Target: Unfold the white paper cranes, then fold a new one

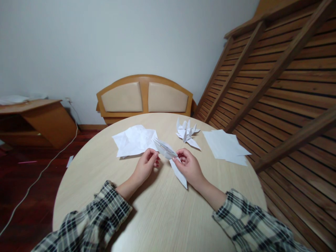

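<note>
A partly folded white origami paper (166, 149) is held above the middle of the round table, with one long pointed flap hanging toward me. My right hand (189, 167) pinches its right end between thumb and fingers. At the left side of the paper, my left hand (147, 163) is closed, its thumb and forefinger together at the paper's lower edge; whether they grip it firmly is hard to see. Just beyond stand several folded white paper cranes (186, 132), clustered together.
Creased white sheets (135, 140) lie on the table's left, and flatter white sheets (224, 145) on its right. Around the round table (157, 217) are a headboard (144, 94), a leaning slatted wooden frame (283, 91), a wooden desk (49, 122) and a white cable (39, 176) on the floor.
</note>
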Demonstrator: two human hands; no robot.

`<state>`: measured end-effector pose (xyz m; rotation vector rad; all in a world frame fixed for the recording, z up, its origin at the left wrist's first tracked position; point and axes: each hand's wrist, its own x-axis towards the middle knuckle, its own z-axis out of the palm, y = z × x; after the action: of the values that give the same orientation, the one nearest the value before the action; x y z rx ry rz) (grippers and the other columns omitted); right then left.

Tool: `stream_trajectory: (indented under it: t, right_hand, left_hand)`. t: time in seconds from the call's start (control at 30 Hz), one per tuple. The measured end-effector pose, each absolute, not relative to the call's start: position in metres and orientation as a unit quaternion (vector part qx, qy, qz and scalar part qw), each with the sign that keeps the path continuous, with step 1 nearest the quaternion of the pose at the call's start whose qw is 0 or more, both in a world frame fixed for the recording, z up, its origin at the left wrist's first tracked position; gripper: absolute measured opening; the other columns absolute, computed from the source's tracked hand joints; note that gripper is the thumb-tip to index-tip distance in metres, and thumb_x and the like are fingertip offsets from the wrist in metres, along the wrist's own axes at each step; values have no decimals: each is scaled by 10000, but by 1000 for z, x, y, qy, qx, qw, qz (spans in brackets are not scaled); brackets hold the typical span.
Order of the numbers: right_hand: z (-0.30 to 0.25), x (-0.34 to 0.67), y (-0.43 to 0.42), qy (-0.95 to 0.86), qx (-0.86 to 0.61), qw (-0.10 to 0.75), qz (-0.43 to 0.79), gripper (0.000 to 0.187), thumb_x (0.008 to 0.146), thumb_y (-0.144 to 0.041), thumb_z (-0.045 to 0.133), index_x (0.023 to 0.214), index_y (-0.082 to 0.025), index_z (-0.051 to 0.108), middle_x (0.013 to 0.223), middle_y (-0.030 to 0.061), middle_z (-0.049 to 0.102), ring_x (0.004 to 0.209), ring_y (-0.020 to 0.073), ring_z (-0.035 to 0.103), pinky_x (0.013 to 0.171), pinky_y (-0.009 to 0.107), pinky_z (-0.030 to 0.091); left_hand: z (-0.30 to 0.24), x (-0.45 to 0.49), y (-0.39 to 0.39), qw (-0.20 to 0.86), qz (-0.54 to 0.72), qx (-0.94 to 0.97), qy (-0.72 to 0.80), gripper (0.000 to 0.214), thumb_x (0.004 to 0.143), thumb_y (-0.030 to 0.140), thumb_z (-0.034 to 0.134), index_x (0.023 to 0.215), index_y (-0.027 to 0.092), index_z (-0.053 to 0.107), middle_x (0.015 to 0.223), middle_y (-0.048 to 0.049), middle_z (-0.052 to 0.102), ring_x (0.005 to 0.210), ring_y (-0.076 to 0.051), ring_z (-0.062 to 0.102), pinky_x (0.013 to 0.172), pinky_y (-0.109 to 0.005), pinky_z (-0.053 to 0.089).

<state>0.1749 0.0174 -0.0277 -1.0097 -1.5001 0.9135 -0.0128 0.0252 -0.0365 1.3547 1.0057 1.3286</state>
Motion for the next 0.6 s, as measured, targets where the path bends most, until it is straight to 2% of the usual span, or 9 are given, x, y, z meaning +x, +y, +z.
stream_trajectory:
  t: [0.07,0.13,0.23,0.3,0.47,0.6]
  right_hand:
    - [-25,176,16,-647,-434,540,319,110,806,-268,632,845,-213,546,758,-5,580,654,143,577,578,258,473]
    - [-23,178,15,-675,-434,542,248,58,808,-202,600,830,-212,548,808,6,567,670,139,574,593,262,481]
    - [-22,179,13,-726,-416,521,166,143,779,-97,548,862,-213,562,900,21,536,664,125,551,593,265,479]
    - [-22,178,11,-759,-408,491,128,208,766,-58,537,895,-218,573,944,32,535,697,135,558,626,283,492]
    - [-21,177,7,-821,-383,417,70,226,828,-106,621,1020,-224,601,1016,65,580,955,221,600,822,386,528]
    - [-21,176,6,-842,-353,401,71,193,881,-163,629,1058,-240,622,1025,58,619,968,213,611,857,392,519]
  left_hand:
    - [-34,-14,23,447,513,608,409,262,882,397,597,746,173,594,681,-17,598,633,-140,560,630,-292,469]
    - [-30,-12,19,434,478,653,395,288,897,395,572,757,159,661,737,-60,667,714,-171,610,704,-323,486]
    - [-25,-8,13,437,450,689,363,267,889,374,589,926,149,728,957,-118,743,897,-224,662,851,-379,494]
    - [-24,-6,10,444,444,693,356,269,876,370,615,976,147,728,1017,-128,748,941,-240,666,896,-400,487]
    - [-29,-7,15,462,470,652,375,292,842,419,642,911,142,700,942,-125,744,865,-238,657,839,-393,502]
    - [-33,-9,20,460,496,627,386,288,841,429,624,881,146,667,904,-109,721,832,-218,633,826,-383,497]
